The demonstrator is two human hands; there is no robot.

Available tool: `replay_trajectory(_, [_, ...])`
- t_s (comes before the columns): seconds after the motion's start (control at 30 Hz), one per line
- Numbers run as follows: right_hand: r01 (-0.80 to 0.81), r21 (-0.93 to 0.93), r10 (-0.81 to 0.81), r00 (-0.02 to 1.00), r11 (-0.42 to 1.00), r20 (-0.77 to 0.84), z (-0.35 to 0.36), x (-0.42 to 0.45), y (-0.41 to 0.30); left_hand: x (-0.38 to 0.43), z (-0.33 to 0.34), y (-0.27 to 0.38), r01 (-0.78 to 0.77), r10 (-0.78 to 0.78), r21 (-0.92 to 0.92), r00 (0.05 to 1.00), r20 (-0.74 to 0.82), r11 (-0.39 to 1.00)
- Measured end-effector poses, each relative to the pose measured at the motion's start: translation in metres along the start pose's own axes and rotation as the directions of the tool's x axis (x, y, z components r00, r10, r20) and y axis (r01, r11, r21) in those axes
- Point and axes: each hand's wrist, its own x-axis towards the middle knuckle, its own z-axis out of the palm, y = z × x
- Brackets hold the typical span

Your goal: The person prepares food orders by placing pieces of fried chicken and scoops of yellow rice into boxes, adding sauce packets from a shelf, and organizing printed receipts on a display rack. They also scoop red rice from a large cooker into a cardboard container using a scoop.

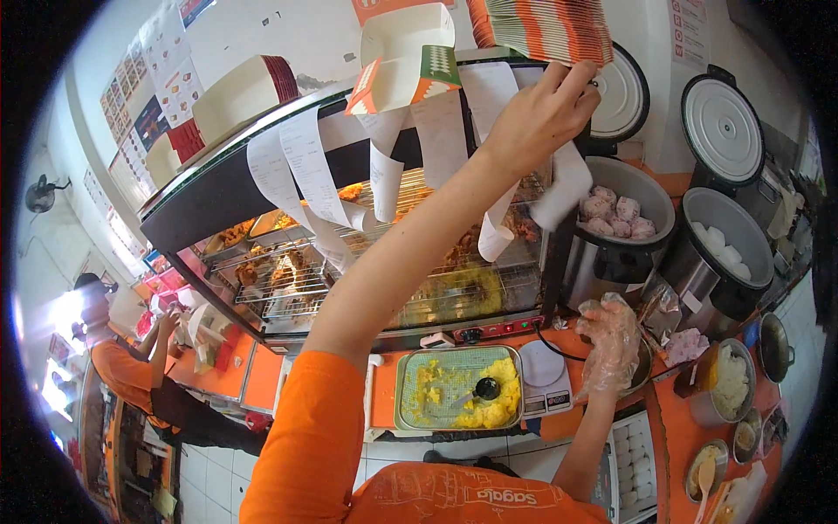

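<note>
My bare left hand [563, 95] reaches up across the heated display cabinet [360, 334], fingers closed on the lower edge of a stack of nested orange-striped paper food boxes [543, 26]. Beside that stack, one open paper box [406, 62] stands on the cabinet top. My right hand [609, 344], in a clear plastic glove, is held with loosely curled fingers over the counter; nothing shows in it. Left of it are a digital kitchen scale [546, 386] and a rectangular tray [400, 393] holding yellow scrambled egg [497, 409] and a black scoop [486, 388].
Long paper receipts [314, 164] hang over the cabinet front. Two open rice cookers [622, 229] [727, 242] hold wrapped balls and white portions. A pot of rice [727, 383] and bowls crowd the right counter. A co-worker [127, 373] stands at the far left.
</note>
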Motion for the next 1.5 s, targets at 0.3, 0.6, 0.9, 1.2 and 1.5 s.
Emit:
replay_trajectory(0.3, [-0.076,0.015,0.076,0.995,0.997,-0.060,-0.012,-0.013,-0.009,-0.011,0.004,-0.012,-0.109,0.126,0.342,0.992,-0.029,0.933])
replay_trajectory(0.6, [-0.049,-0.052,0.046,0.997,0.997,-0.060,-0.016,-0.017,0.004,-0.021,0.000,-0.009,-0.029,0.046,0.455,0.999,-0.026,0.890])
replay_trajectory(0.9, [-0.085,-0.004,0.084,0.995,0.996,-0.043,-0.013,-0.019,0.002,-0.022,0.004,-0.011,0.064,-0.043,0.398,0.997,-0.061,0.915])
replay_trajectory(1.2, [-0.110,-0.014,0.109,0.992,0.994,-0.066,-0.009,-0.024,-0.004,-0.010,0.000,-0.013,0.101,-0.088,0.303,0.995,-0.054,0.948])
replay_trajectory(1.5, [-0.089,0.015,0.089,0.996,0.996,-0.027,-0.013,-0.032,0.003,-0.010,-0.004,-0.014,0.139,-0.140,0.343,0.990,-0.022,0.929])
